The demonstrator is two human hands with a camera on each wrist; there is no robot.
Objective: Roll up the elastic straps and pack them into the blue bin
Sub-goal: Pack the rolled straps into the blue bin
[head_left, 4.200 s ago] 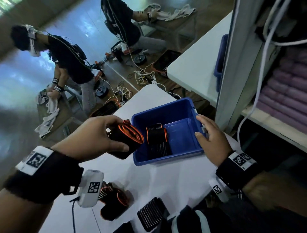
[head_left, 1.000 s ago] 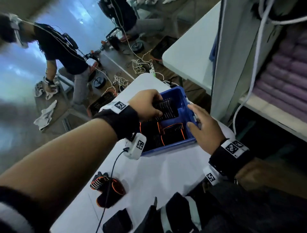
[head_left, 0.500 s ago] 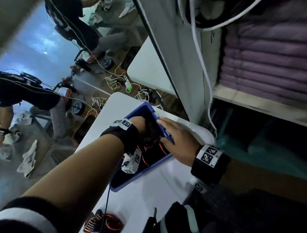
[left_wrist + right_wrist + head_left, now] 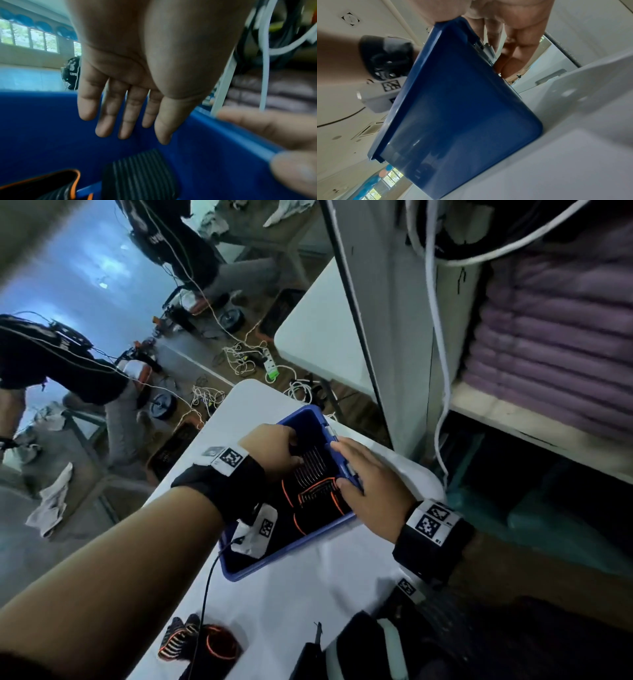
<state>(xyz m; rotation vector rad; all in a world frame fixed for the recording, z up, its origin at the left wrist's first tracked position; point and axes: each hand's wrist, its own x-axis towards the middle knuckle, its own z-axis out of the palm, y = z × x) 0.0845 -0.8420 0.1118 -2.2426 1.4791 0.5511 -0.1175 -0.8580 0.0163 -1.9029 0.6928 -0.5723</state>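
The blue bin stands on the white table and holds several rolled black straps, some edged in orange. My left hand is inside the bin with straight fingers and holds nothing. In the left wrist view this left hand hovers just above a grey-striped roll, beside an orange-edged roll. My right hand grips the bin's right rim, thumb inside and fingers outside. The right wrist view shows the bin wall under the right hand. Another strap roll lies near the table's front edge.
A white shelf post rises just right of the bin, with a hanging white cable and a stack of purple cloth. A second white table is behind. Cables litter the floor, where other people work.
My left hand carried a rolled strap into the bin and let it go; it is now empty above the rolls. My right hand stayed on the rim. The head view swung right.
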